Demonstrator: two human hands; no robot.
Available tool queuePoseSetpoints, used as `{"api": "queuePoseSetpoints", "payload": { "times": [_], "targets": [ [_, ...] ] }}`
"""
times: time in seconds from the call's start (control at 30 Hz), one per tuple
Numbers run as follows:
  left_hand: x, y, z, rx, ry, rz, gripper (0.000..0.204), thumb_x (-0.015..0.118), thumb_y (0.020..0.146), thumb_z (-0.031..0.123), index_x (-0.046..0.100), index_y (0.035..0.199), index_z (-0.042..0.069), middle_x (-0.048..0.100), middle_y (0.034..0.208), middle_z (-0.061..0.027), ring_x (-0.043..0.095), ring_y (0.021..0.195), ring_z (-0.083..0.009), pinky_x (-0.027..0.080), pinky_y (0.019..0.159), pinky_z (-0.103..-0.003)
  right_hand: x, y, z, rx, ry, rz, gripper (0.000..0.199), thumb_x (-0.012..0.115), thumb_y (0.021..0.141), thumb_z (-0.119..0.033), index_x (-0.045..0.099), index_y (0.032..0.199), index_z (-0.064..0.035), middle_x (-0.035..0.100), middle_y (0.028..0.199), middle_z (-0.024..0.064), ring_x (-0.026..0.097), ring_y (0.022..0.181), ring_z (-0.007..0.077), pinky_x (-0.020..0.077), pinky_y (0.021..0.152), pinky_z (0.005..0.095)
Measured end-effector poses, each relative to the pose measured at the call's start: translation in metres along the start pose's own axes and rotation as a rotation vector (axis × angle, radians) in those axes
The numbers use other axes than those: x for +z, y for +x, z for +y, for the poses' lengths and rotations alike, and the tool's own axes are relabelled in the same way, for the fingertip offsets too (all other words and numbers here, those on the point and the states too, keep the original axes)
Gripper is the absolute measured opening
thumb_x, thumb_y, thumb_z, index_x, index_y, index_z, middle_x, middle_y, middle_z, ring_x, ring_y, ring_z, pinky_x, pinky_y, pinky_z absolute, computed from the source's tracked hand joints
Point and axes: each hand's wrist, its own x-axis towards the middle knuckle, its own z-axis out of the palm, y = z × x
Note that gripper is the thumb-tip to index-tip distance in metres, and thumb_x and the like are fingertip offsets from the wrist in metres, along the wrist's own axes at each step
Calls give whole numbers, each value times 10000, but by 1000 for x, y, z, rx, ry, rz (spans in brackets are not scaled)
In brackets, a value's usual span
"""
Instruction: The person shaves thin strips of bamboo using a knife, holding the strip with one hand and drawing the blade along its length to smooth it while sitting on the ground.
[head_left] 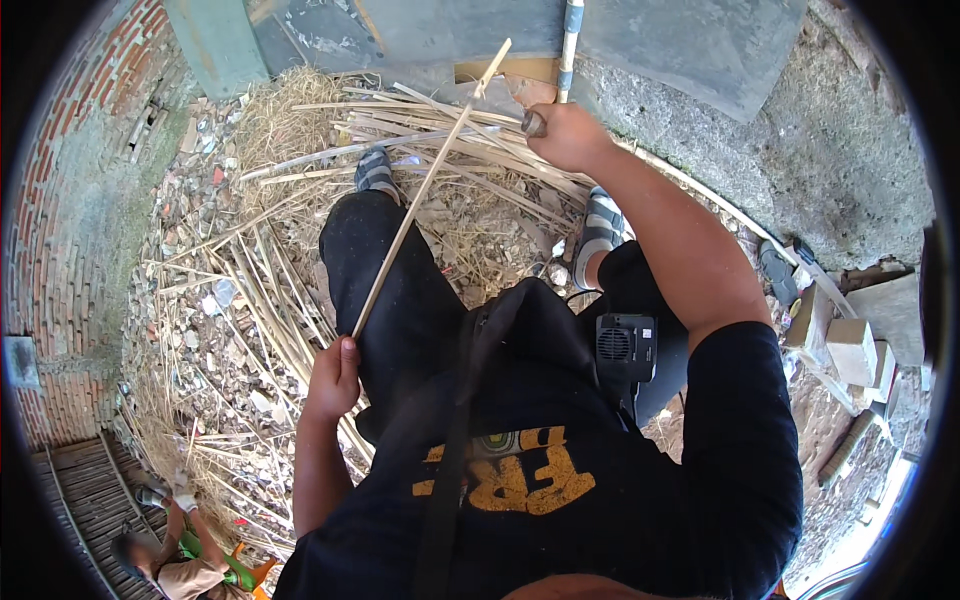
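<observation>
Strip (430, 185) of pale split cane runs diagonally from the left hand (335, 378), near the left thigh, up to the wall edge at top centre. Left hand is closed round the strip's lower end, thumb on top. Right hand (565, 135) is fisted round a dark tool handle (533, 124), blade not visible, so can't tell what kind of tool; it sits just right of the strip's upper part, w/ a whitish pole (570, 45) rising right behind it. Feet in grey sandals rest on a heap of similar strips (420, 130) & straw. To do it well, prob best: keep the left grip firm & low so the strip stays taut & straight, work the tool away from the legs, keep the holding fingers well behind the cutting end, and steady the strip against the pile rather than in mid-air. Another person crouches at lower left (185, 560), well apart.
</observation>
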Motion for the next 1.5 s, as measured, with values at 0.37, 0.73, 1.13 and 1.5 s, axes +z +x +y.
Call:
{"api": "queuePoseSetpoints", "payload": {
  "times": [0.37,0.73,1.13,1.5],
  "targets": [
    [6,0,22,84,308,74,381,471,1046,302,490,798,12,549,631,-264,563,647,-504,403,564,-539,-7,7,19,-21,-64,72,270,672,786,-205,697,1036,-106,715,873,166,693,841,366,554,778,482],
    [19,1,16,84,394,169,343,488,1038,291,488,822,24,557,635,-261,568,644,-500,405,567,-562,-6,4,-3,-48,193,-349,261,691,735,-201,679,937,-36,693,824,175,679,810,369,535,742,455],
    [9,5,19,103,371,104,338,489,1038,274,483,809,25,556,637,-262,560,642,-504,406,571,-560,13,5,0,-91,-6,-61,298,629,785,-209,693,1046,-79,712,963,179,687,936,355,551,852,462],
    [14,1,11,99,376,121,325,488,1037,263,486,818,22,561,636,-270,565,638,-508,407,568,-563,10,-2,-10,-122,-73,-86,259,648,768,-203,698,1002,-103,715,922,162,694,893,347,555,818,466]
  ]
}}
